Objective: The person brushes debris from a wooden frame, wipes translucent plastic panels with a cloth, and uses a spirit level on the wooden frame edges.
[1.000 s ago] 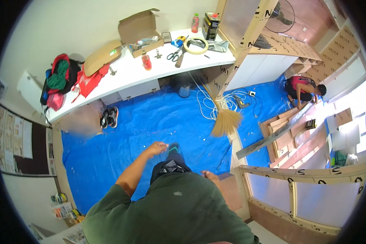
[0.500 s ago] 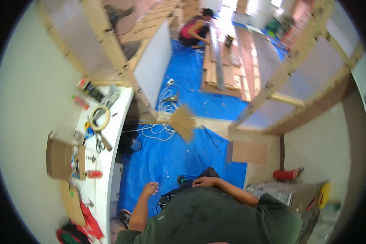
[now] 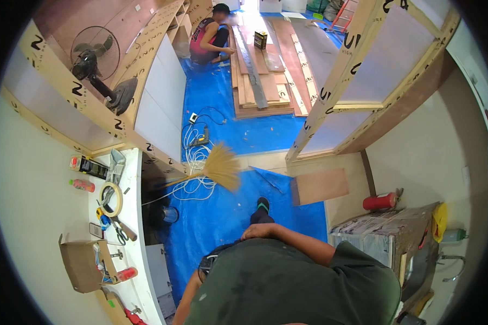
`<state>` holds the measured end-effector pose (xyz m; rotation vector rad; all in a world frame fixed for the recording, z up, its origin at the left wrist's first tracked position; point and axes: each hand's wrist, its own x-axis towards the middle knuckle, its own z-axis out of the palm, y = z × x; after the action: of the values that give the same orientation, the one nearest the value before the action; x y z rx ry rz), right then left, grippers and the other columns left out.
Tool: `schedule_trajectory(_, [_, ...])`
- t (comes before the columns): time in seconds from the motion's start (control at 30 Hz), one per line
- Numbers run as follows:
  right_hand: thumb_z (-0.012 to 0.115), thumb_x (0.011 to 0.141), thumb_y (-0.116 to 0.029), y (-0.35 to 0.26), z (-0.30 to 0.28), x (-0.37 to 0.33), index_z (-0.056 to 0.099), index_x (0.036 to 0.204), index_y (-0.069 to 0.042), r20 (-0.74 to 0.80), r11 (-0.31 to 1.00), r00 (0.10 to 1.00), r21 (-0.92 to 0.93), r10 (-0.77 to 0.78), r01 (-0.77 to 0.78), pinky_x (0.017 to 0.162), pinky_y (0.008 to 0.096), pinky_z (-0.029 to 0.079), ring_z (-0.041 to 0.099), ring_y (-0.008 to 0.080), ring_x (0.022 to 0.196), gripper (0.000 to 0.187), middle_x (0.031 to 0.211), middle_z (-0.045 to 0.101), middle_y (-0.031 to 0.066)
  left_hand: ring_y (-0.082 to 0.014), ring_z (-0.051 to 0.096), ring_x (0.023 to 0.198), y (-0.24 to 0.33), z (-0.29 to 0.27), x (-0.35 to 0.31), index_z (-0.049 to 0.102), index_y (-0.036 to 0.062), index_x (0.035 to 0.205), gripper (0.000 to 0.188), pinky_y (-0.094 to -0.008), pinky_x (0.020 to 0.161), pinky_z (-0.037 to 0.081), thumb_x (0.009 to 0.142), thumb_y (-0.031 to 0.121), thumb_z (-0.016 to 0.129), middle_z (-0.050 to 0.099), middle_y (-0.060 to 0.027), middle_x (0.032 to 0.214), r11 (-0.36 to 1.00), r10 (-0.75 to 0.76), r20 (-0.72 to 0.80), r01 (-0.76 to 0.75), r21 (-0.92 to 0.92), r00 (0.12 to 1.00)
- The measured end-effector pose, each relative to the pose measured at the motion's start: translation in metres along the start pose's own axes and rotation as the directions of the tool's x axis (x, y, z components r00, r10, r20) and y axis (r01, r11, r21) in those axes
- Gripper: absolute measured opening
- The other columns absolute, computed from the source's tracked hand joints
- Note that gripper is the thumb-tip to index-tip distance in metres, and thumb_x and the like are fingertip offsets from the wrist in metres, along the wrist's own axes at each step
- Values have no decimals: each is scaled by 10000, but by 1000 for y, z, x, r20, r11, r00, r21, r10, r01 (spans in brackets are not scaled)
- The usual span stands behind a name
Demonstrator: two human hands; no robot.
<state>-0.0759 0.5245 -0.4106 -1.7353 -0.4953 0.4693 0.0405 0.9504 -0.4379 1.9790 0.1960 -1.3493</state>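
Observation:
My right hand [image 3: 256,232] is in front of my waist, against my dark trousers. Its fingers are curled together, and whatever they may hold is hidden. My left arm [image 3: 186,299] hangs at my left side beside a black pouch or bag [image 3: 207,264]; the fingers of that hand are hidden. One foot in a dark sandal [image 3: 262,206] is forward on the blue tarp [image 3: 200,230]. Ahead of me is a straw broom [image 3: 222,167], its bristles over the tarp and its handle toward the left. Neither hand touches it.
A white cord [image 3: 192,190] and a power drill [image 3: 200,136] lie ahead. The left counter [image 3: 137,230] holds tape [image 3: 111,199], scissors [image 3: 119,232] and a carton [image 3: 81,264]. A person [image 3: 210,38] squats by stacked boards [image 3: 263,112]. A cardboard box [image 3: 322,187] sits front right.
My view has shifted, bringing the fan and sink tap into sight. My left hand has dropped back out of sight; my right stays at my waist. One foot has come forward.

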Motion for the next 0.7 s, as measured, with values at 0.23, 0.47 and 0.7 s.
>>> schedule_trajectory(0.23, [703, 953, -121, -7, -105, -4, 727, 1103, -5, 69, 865, 930, 348, 362, -363, 868, 311, 518, 648, 119, 955, 191, 1020, 733, 16, -186, 699, 917, 50, 41, -37, 693, 14, 1186, 363, -358, 759, 568, 919, 254, 746, 742, -99, 1070, 965, -82, -100, 54, -257, 992])
schedule_trajectory(0.47, [743, 929, -64, 14, -134, 1, 732, 988, -32, 21, 769, 938, 567, 346, -296, 799, 255, 517, 656, 80, 871, 68, 913, 726, -8, -197, 699, 948, 93, 57, -105, 678, 12, 1177, 380, -381, 771, 579, 903, 255, 779, 733, -103, 1080, 853, -39, 78, 73, -517, 996])
schedule_trajectory(0.7, [732, 916, -42, -12, -176, -23, 669, 986, -59, -92, 867, 936, 416, 338, -273, 734, 261, 494, 607, 83, 817, 96, 886, 664, -13, -149, 649, 825, 204, 85, -165, 652, 18, 1156, 413, -343, 732, 534, 876, 272, 819, 689, -23, 937, 764, 133, 300, 95, -639, 945])
